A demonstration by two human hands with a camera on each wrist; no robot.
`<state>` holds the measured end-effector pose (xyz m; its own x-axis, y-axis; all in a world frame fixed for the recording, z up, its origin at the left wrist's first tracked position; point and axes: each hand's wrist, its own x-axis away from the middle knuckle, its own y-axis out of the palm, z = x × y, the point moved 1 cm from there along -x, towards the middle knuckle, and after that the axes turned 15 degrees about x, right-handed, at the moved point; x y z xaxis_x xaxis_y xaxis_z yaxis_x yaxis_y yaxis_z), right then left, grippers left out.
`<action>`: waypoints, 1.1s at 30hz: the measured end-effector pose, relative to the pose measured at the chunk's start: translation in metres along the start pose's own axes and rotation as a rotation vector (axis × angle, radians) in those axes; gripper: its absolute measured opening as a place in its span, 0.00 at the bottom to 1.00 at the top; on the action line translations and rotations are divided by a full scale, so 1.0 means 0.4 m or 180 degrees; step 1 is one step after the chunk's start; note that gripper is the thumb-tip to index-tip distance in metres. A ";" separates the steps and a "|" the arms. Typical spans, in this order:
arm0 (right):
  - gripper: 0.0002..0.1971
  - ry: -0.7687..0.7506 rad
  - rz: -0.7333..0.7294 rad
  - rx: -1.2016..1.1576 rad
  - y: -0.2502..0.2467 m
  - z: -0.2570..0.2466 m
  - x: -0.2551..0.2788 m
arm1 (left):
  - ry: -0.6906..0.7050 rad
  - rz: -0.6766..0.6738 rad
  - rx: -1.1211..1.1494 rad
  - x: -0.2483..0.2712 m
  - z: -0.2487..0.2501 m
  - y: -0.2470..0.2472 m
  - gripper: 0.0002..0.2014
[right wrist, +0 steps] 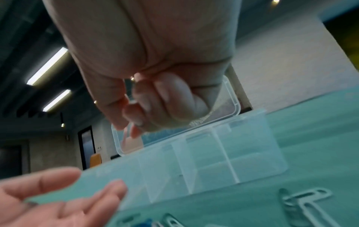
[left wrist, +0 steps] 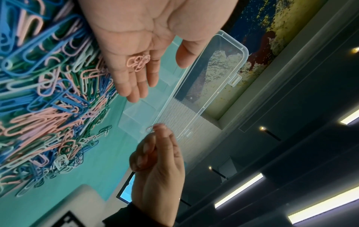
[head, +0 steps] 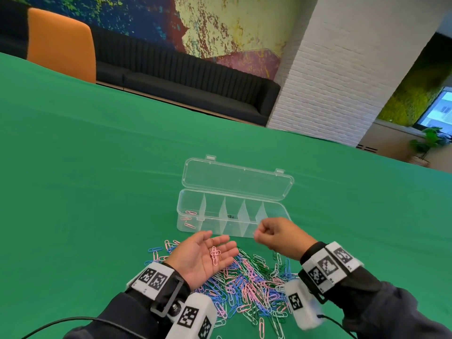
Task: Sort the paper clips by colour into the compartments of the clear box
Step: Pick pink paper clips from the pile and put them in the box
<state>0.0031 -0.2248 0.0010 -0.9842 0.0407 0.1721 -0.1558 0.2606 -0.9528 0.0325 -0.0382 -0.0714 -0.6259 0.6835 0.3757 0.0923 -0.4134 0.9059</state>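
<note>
A clear box (head: 181, 209) with several compartments stands open on the green table, its lid (head: 237, 178) folded back. Pink clips (head: 189, 219) lie in its leftmost compartment. A mixed pile of pink, blue, green and white paper clips (head: 247, 287) spreads in front of the box. My left hand (head: 210, 249) is held palm up over the pile's left part, fingers straight, with a few pink clips (head: 215, 255) lying on them. My right hand (head: 259, 233) hovers at the box's front right wall, curled. Its thumb and forefinger pinch a small pale clip (left wrist: 149, 128).
The green table (head: 97, 192) stretches far to the left and behind the box. Loose clips (head: 156, 250) lie at the pile's left edge. An orange chair (head: 61, 42) and a black sofa (head: 186, 86) stand beyond the far table edge.
</note>
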 end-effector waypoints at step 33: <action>0.03 0.0028 0.0131 -0.0976 -0.042 -0.037 0.040 | 0.0063 0.0276 0.0286 0.023 0.017 0.021 0.19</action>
<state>-0.0087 -0.2144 0.0234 -0.9882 0.0652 0.1384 -0.0821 0.5373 -0.8394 0.0328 -0.0313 -0.0589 -0.6275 0.6352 0.4502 0.2152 -0.4142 0.8844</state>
